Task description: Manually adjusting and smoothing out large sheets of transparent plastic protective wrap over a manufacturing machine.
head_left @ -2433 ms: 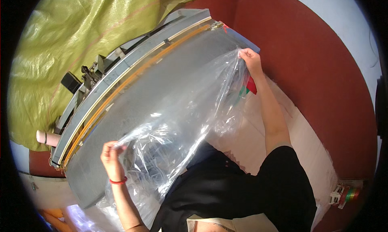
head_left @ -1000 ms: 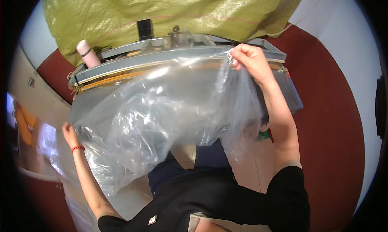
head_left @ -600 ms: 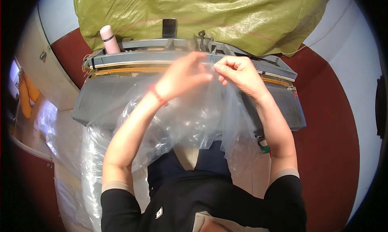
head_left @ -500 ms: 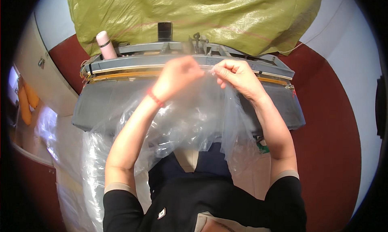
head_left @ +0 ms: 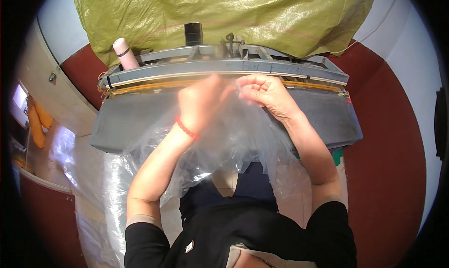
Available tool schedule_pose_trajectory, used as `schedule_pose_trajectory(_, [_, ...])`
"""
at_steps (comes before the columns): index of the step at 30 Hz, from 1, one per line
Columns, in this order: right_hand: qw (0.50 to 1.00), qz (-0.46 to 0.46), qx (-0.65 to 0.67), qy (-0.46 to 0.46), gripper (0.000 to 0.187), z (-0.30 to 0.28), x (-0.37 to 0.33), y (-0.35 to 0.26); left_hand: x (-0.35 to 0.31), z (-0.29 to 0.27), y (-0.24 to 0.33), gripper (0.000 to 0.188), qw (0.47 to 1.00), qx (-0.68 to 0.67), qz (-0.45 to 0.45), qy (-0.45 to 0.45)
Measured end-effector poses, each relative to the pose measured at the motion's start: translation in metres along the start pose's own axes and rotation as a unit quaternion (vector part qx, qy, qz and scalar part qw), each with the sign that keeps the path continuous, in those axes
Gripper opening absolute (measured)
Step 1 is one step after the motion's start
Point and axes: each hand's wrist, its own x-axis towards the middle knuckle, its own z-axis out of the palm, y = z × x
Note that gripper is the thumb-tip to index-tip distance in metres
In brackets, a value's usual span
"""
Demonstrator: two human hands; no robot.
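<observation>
Your right hand (head_left: 266, 94) is above the far middle of the tabletop (head_left: 126, 114), thumb and fingers pinched on a gathered edge of clear plastic film (head_left: 217, 151). Your left hand (head_left: 201, 102) is over the same far-middle part of the tabletop, just beside the right; it is motion-blurred, so cannot tell whether its fingers grip the film or touch the other hand. Red bead bracelet (head_left: 187, 128) on your left wrist, above the tabletop.

Film: crumpled and see-through, spread over the middle of the tabletop and hanging past its near edge toward your lap. More shiny clear plastic hangs below the tabletop's near left; whether it is one piece, cannot tell.

Along the tabletop's far edge: an orange strip (head_left: 313, 85), then a grey metal frame (head_left: 159, 72). Beyond the tabletop's far left, a pink bottle (head_left: 125, 54) with a dark band, leaning in view. Beyond its far middle, a dark rectangular panel (head_left: 193, 34) before a yellow-green sheet (head_left: 224, 8). A door (head_left: 65, 88) is left of the tabletop; a dark red wall panel (head_left: 388, 151), right of it.
</observation>
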Motion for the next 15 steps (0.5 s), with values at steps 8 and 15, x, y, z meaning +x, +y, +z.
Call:
schedule_pose_trajectory(8, [0.998,0.0,0.031,-0.046,0.034,0.008,0.015,0.022,-0.013,0.003,-0.002,0.017,0.996,-0.067,0.031,0.045])
schedule_pose_trajectory(15, [0.96,-0.101,0.205,0.163,0.014,-0.029,0.009,0.069,-0.03,-0.054,0.001,0.012,0.767,-0.434,-0.268,-0.389])
